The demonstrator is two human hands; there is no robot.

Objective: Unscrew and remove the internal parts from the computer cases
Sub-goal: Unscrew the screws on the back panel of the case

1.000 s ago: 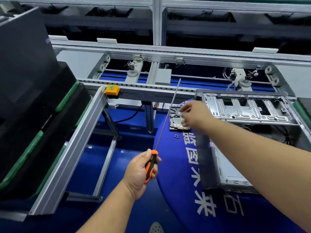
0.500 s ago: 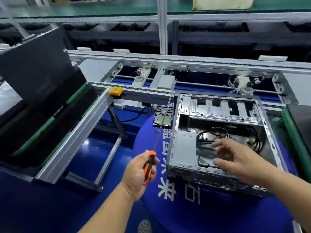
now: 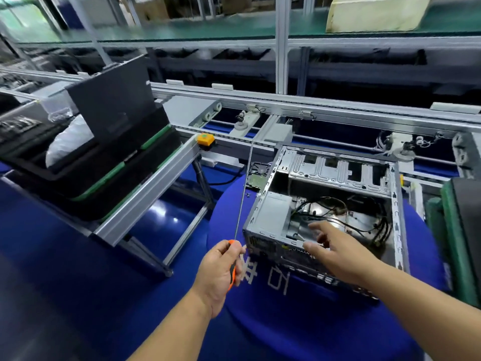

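An open silver computer case [image 3: 263, 214] lies on the round blue table [image 3: 299, 321], with black cables [image 3: 364, 225] loose inside it. My left hand [image 3: 221, 269] grips the orange-and-black handle of a long screwdriver [image 3: 243, 194], whose thin shaft points up and away. My right hand [image 3: 335, 251] hovers with spread fingers over the case's near edge, holding nothing. A removed circuit board [image 3: 256, 175] lies on the table behind the case, with small screws [image 3: 247, 195] beside it.
Black cases with green edges [image 3: 109, 162] are stacked on an aluminium rack at the left. A conveyor frame [image 3: 312, 113] with an orange button [image 3: 205, 138] runs behind the table. Another green-edged black item [image 3: 460, 230] stands at the right.
My right hand left the board behind the case and came back over the case's near edge. The camera view rose and shifted. My left hand keeps the screwdriver upright.
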